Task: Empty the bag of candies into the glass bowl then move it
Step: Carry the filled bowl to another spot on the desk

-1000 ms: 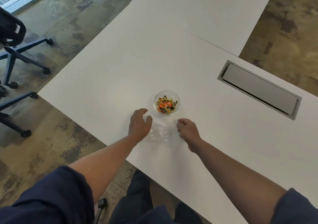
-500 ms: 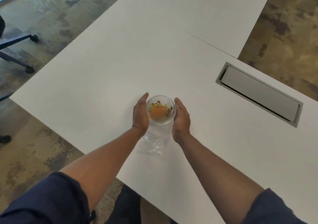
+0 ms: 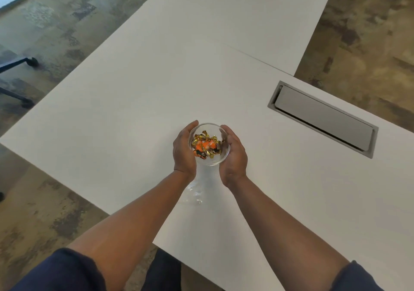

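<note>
Glass bowl [image 3: 209,156]: we see it cupped between both hands over the white table [image 3: 139,84], near the table's front edge; whether its base is on the surface or raised off it we cannot tell
Candies [image 3: 205,145]: gold and orange wrapped pieces heaped in the bowl, filling its lower part
Left hand [image 3: 184,152]: at the bowl's 9 o'clock, palm turned inward, fingers gently curved and pressed along the glass wall, thumb side up
Right hand [image 3: 234,154]: at the bowl's 3 o'clock, mirroring the left, fingers curled round the wall, so the bowl is clasped from both sides
Plastic bag [image 3: 194,191]: clear and crumpled, lying flat on the table at the bowl's 6 o'clock, between our two wrists; it looks empty, and neither hand touches it
Forearms: bare, reaching in from 7 and 5 o'clock, dark blue sleeves [image 3: 58,270] pushed up at the bottom corners
Cable hatch [image 3: 322,115]: grey metal flap set in the tabletop at the bowl's 2 o'clock, well apart from it
Table seam: a thin line running across the top at 1 o'clock
Chair base [image 3: 18,62]: dark legs with castors on the mottled floor at 10 o'clock
</note>
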Demonstrator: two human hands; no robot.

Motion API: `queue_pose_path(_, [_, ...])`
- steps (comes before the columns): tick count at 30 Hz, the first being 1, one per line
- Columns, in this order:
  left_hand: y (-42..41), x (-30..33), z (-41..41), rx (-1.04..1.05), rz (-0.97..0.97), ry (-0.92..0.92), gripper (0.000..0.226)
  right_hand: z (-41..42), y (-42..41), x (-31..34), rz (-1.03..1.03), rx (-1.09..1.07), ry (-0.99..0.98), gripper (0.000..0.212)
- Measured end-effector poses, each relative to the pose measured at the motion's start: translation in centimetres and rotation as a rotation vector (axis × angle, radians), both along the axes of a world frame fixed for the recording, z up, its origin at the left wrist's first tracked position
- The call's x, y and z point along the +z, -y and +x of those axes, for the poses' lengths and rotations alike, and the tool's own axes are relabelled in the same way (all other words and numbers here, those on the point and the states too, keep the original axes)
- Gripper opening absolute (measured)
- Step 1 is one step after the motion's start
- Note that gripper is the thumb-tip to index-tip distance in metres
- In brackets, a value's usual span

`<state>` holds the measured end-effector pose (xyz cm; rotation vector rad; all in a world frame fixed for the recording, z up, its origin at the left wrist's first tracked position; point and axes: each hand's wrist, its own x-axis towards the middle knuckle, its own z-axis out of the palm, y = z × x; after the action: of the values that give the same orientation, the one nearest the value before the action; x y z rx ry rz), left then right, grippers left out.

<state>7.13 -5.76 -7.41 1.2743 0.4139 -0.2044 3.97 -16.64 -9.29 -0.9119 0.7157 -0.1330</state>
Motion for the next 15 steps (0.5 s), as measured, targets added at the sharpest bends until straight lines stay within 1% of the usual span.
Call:
queue_pose_path(2, [1.3, 2.4, -0.7, -0.034, -0.011, 0.029, 0.036, -1.0, 1.4, 2.4, 0.014, -0.024, 0.034, 0.038])
queue_pose_path(5, [2.7, 4.5, -1.3, -0.072, -0.01, 0.058, 0.037, -2.0, 2.8, 4.9, 0.008, -0.044, 0.044, 0.035])
queue_pose_path(9, [6.4, 7.7, -3.3, -0.185, -0.023, 0.1, 0.037, -4.7, 6.2, 8.9, -0.058, -0.125, 0.066, 0.031])
queue_pose_path(15, [12.2, 10.6, -7.2, -0.381, -0.07, 0.155, 0.035, -10.0, 11.7, 12.9, -0.164, -0.221, 0.031, 0.029])
